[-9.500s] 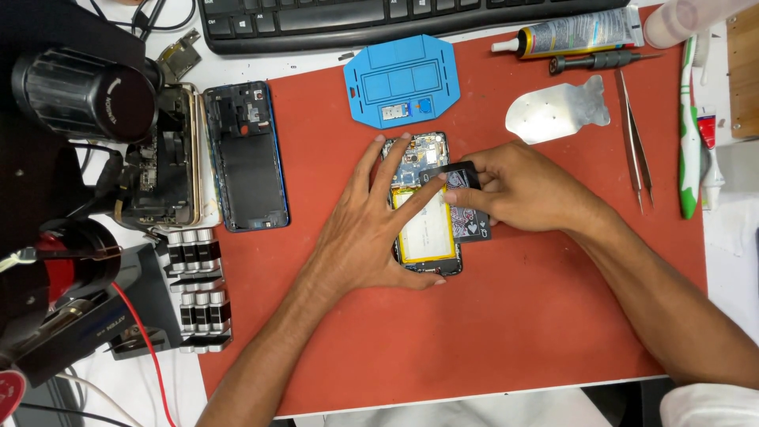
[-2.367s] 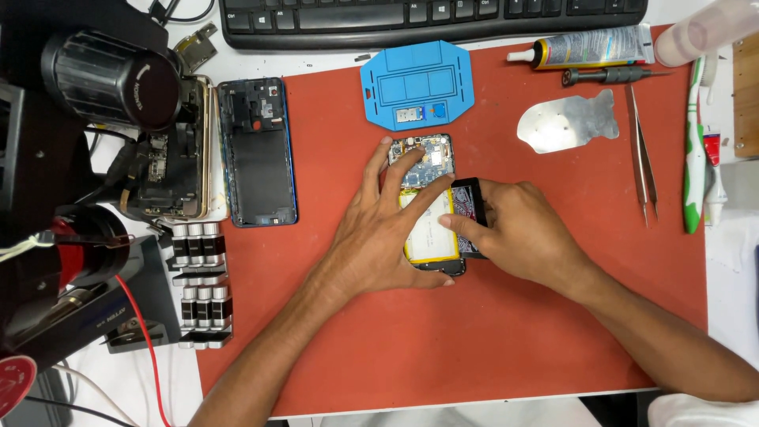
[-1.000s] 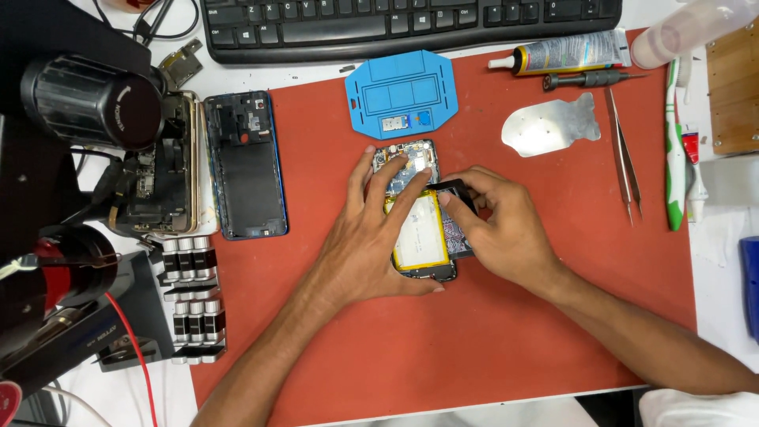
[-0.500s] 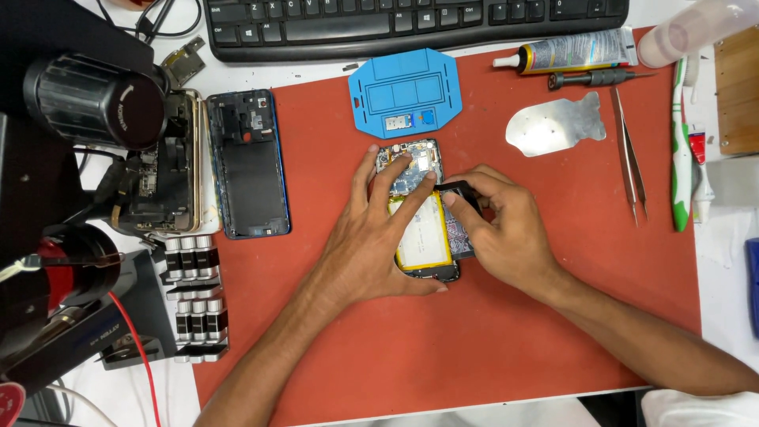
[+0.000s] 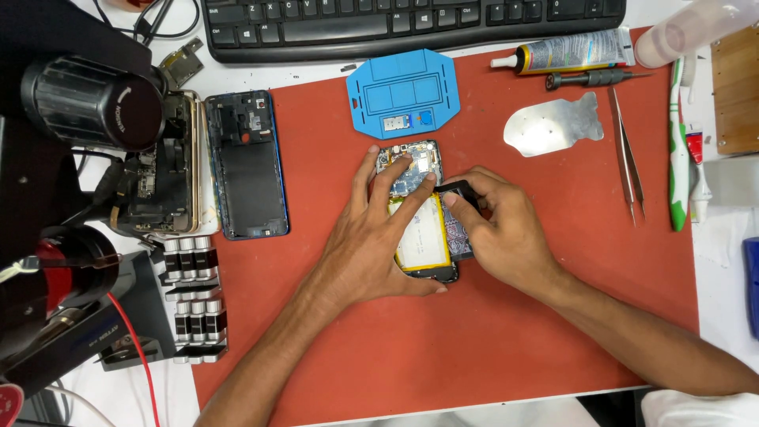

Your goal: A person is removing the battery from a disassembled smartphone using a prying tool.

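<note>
phone [image 5: 417, 207] half hidden, keyboard [image 5: 411, 24] cropped

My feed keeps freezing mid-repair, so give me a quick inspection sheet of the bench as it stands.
Surface: red rubber work mat on a white desk.
Job's things: opened black phone with yellow-edged battery; small black part at its right edge.
Clutter: blue moulded parts tray, dark-blue phone back shell, silver metal plate, steel tweezers, glue tube, black screwdriver, green-and-white toothbrush.
Grips: left hand presses flat on the phone; right hand pinches the black part.
Cables: red wire at the left; black leads by the keyboard.
Surroundings: black keyboard, black microscope, row of small bottles.
</note>
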